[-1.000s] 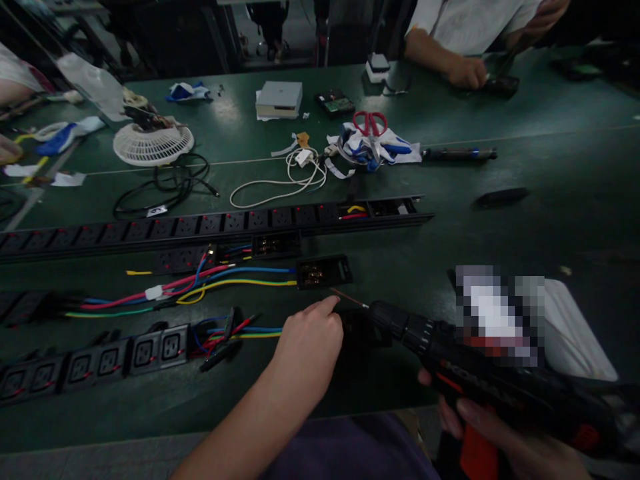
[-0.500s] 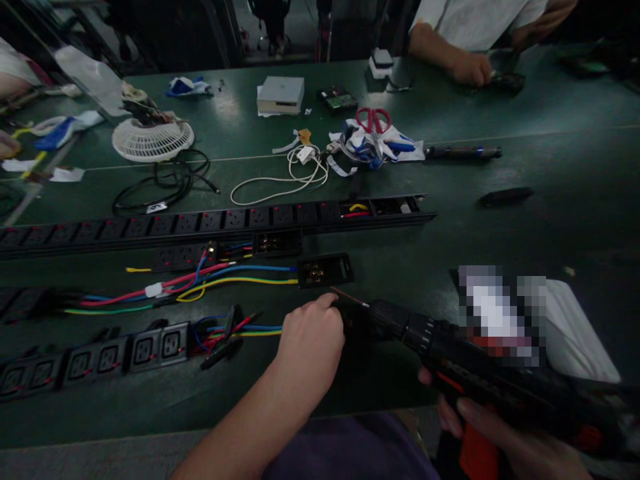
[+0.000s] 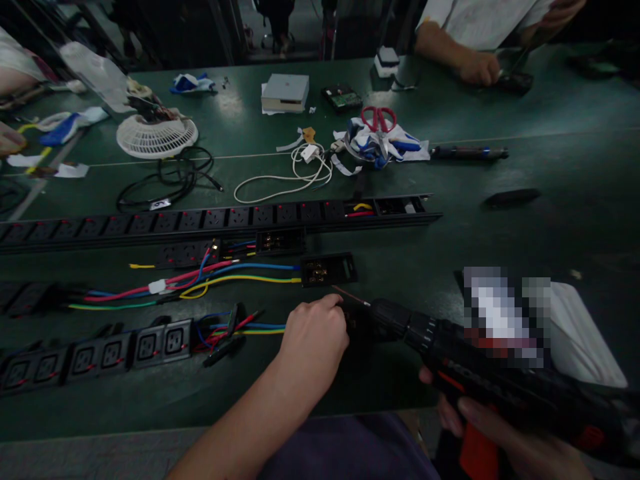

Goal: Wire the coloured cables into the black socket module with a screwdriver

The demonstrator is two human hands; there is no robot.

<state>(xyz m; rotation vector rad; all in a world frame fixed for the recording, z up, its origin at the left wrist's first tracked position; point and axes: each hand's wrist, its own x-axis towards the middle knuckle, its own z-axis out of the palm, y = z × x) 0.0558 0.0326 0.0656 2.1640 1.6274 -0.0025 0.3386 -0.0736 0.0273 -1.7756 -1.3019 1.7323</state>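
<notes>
My right hand (image 3: pixel 493 423) grips a black cordless drill (image 3: pixel 480 373) with orange-red parts. Its long thin bit (image 3: pixel 353 295) points left, the tip close to the fingers of my left hand (image 3: pixel 317 340). That hand is closed, knuckles up, over the right end of blue and yellow wires (image 3: pixel 267 329); what its fingers hold is hidden, though a dark part shows just right of them. These wires run from a black socket strip (image 3: pixel 113 355). Just beyond my left hand lies an open black terminal housing (image 3: pixel 329 270) with brass contacts and blue and yellow wires attached.
A long black power strip (image 3: pixel 215 219) crosses the table (image 3: pixel 415 260). Behind it lie a white cable (image 3: pixel 265 199), red-handled scissors (image 3: pixel 379 120) on gloves, a white fan grille (image 3: pixel 157 137) and a grey box (image 3: pixel 285 92). A co-worker's hand (image 3: pixel 479 68) is across the table.
The whole view has shifted slightly, so the table's things sit a little further right. Both hands and the drill keep almost the same pose.
</notes>
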